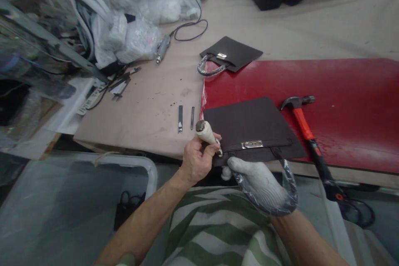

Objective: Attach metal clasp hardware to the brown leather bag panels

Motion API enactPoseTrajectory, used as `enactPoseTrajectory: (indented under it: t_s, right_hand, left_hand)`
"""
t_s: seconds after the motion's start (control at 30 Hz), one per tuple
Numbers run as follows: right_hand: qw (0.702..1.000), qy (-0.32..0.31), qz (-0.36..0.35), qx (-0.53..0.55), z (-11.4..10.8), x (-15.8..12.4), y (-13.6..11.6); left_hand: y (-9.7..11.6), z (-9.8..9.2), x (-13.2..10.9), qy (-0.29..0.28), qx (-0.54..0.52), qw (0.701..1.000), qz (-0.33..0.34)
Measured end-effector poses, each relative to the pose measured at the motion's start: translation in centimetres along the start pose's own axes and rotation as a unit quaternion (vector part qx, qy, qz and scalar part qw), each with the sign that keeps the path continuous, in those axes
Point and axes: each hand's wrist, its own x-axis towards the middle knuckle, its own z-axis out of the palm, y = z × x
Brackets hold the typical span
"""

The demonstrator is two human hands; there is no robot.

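Observation:
A dark brown leather handbag point(249, 126) with a silver clasp point(252, 144) lies at the near edge of the bench, partly on a red mat point(343, 104). My left hand point(196, 160), bare, is closed round the pale wooden handle of an awl point(206, 133), its tip against the bag's near left edge. My right hand point(262, 185) wears a white knit glove and grips the bag's near edge by the plastic-wrapped handle point(288, 183), which loops over the wrist.
A hammer point(307, 133) with an orange and black handle lies right of the bag. A second dark bag point(232, 53) sits farther back. Two small metal punches point(181, 118) lie on the bench, with a corded rotary tool point(162, 48), plastic wrapping and a clear bin point(93, 191) at left.

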Motion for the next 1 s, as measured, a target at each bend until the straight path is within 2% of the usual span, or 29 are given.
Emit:
enactPoseTrajectory:
  t_s: [0.2, 0.33, 0.53, 0.67, 0.77, 0.83, 0.9, 0.97, 1.0]
  right_hand:
    - [0.999, -0.013, 0.038, -0.008, 0.1, 1.5, -1.7]
    - [0.998, 0.009, 0.045, 0.045, 0.3, 3.1, -2.2]
    - [0.998, -0.012, 0.045, 0.035, 0.2, 3.2, -2.0]
    - [0.997, -0.013, 0.08, 0.005, -1.9, 2.4, -0.5]
    - [0.997, 0.005, 0.078, -0.02, -3.8, 1.3, 1.5]
    - [0.993, 0.018, 0.084, -0.083, -5.2, -0.1, 2.2]
    - [0.982, 0.024, 0.093, -0.164, -7.1, -2.0, 1.7]
    - [0.962, 0.022, 0.091, -0.255, -9.3, -3.9, 0.0]
    - [0.935, 0.019, 0.075, -0.347, -10.4, -4.7, -1.2]
  left_hand:
    - [0.6, -0.2, 3.0, -0.019, 0.034, 0.998, 0.045]
    - [0.0, -0.2, 4.9, -0.023, 0.053, 0.996, 0.064]
    - [-2.1, 0.2, 4.9, -0.023, 0.048, 0.995, 0.086]
    - [-3.2, 0.5, 4.3, -0.021, 0.085, 0.988, 0.13]
    - [-3.9, 0.8, 4.1, -0.028, 0.119, 0.972, 0.202]
    - [-4.3, 1.0, 4.0, -0.034, 0.134, 0.96, 0.245]
    - [-4.5, 1.1, 3.9, -0.032, 0.148, 0.952, 0.267]
    - [-4.6, 1.2, 3.8, -0.024, 0.159, 0.948, 0.276]
    - [-4.5, 1.2, 3.8, -0.022, 0.163, 0.946, 0.278]
